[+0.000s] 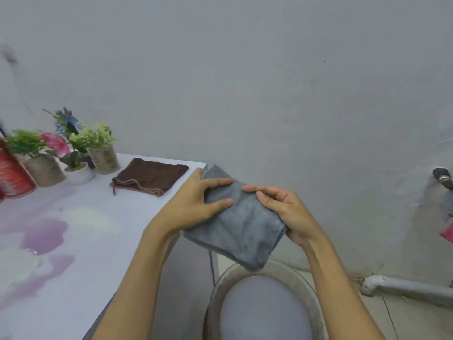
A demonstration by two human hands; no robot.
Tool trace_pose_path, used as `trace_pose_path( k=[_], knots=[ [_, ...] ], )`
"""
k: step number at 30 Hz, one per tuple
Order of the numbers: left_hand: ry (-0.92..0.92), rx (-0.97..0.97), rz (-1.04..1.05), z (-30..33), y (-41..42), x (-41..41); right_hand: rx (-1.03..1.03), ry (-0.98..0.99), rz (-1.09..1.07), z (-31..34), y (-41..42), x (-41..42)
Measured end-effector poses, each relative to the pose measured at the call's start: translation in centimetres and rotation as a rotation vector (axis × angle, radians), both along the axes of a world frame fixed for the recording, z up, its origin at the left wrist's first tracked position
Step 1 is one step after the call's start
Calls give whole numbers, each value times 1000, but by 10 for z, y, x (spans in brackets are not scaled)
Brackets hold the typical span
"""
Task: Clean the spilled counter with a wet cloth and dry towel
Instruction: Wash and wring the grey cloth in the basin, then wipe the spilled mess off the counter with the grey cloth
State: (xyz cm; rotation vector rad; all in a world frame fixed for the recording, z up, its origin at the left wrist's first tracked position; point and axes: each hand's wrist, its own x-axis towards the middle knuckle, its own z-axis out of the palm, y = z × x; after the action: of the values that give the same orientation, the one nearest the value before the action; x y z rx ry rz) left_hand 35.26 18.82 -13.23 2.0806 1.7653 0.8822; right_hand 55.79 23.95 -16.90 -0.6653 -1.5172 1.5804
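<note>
Both hands' fingers (221,182) gripping folded grey cloth (241,222), long axis slanting down-right, over basin (220,283)

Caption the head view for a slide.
Both hands hold a grey cloth over a basin, beside the spilled counter.

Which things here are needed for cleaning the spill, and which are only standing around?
For the job: grey cloth, gripped by left hand and right hand; basin of water; brown towel; purple spill on the counter.

Just there: potted plants, red package, wall tap, floor pipe.
</note>
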Motion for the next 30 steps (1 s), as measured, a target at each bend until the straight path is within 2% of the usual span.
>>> trace_pose_path(
  k=[4,7,8,9,11,12,13,16,19,21,26,30],
  knots=[
    [191,-1,190,50,-31,-42,79,12,160,26,4,-60],
    [266,4,337,78,-49,-82,170,-14,229,40,0,-121],
    [276,-9,387,80,-52,-96,250,-86,208,41,-1,-141],
    [290,-29,444,78,-53,-109,393,-241,148,39,0,-163],
    [332,-79,588,66,-55,-130,726,-715,37,30,-3,-199],
    [343,-95,665,59,-59,-137,829,-866,0,26,-8,-212],
    [344,-103,729,52,-65,-142,886,-914,-7,24,-14,-221],
    [313,-164,834,34,-99,-151,1006,-827,104,18,-25,-244],
    [250,-246,921,21,-145,-153,1044,-971,337,8,-29,-269],
    [194,-222,1004,15,-174,-149,1030,-1095,454,4,-31,-278],
    [18,-1,1153,-7,-224,-130,1036,-1123,453,-1,-51,-276],
    [-27,140,1172,-16,-247,-110,986,-1081,452,-3,-97,-280]
  ],
)
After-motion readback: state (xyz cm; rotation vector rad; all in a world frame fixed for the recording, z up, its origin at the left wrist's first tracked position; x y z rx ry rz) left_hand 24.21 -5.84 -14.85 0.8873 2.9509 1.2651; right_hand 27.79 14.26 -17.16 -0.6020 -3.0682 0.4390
